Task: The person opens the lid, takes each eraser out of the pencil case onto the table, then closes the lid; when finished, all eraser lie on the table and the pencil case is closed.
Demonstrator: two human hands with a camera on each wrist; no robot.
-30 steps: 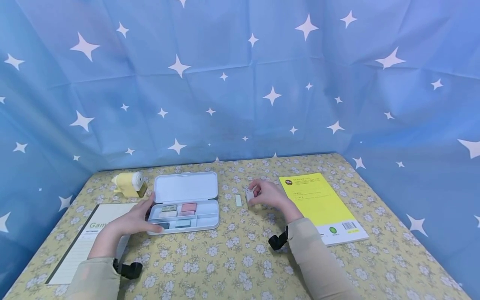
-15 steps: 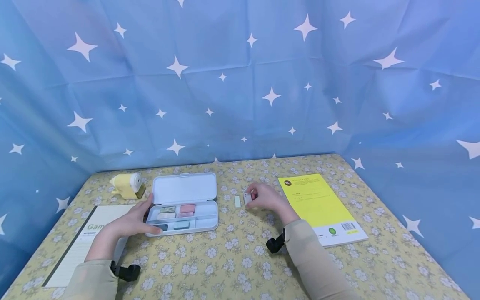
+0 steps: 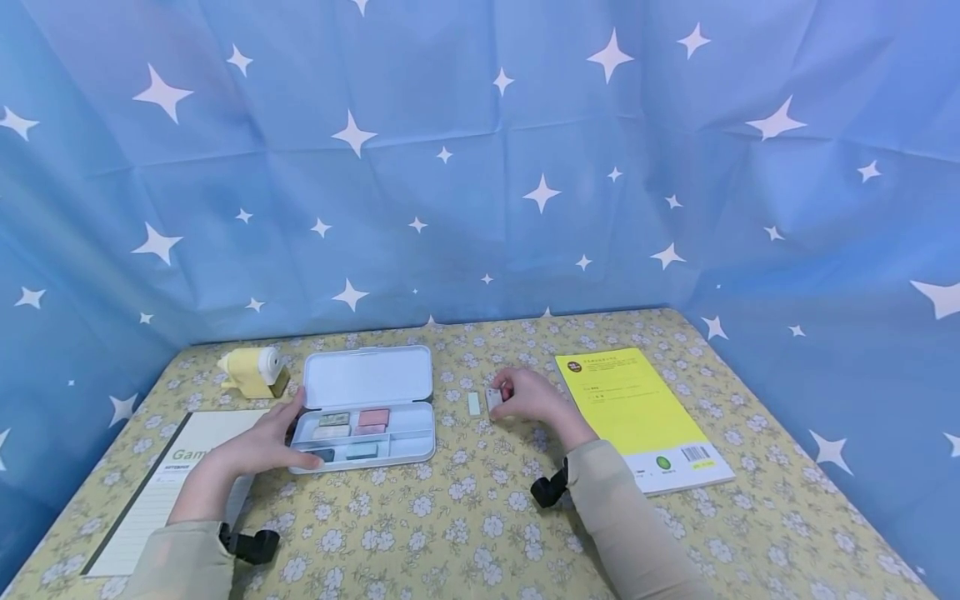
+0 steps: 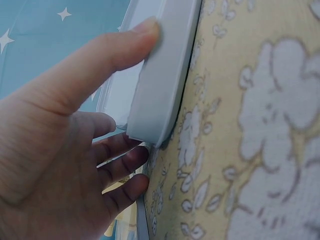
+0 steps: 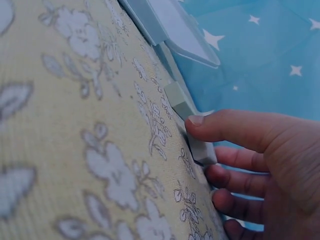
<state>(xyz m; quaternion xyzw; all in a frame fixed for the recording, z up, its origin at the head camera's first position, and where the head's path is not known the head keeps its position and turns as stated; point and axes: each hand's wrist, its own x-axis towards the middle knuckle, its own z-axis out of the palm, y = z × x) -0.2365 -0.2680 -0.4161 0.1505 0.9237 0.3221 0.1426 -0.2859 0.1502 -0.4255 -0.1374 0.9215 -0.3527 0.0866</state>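
An open white case lies on the flowered table, with several small erasers in its tray. My left hand holds the case's left end, thumb along its front edge and fingers behind the corner. My right hand pinches a small white eraser that rests on the cloth. Just left of it lies a second pale eraser, untouched.
A yellow pencil sharpener stands at the back left. A lined notebook lies under my left forearm, a yellow booklet to the right of my right hand. Blue starred cloth walls the table on three sides.
My right hand with the white eraser has shifted slightly left and lower onto the cloth. The left hand and case have stayed put.
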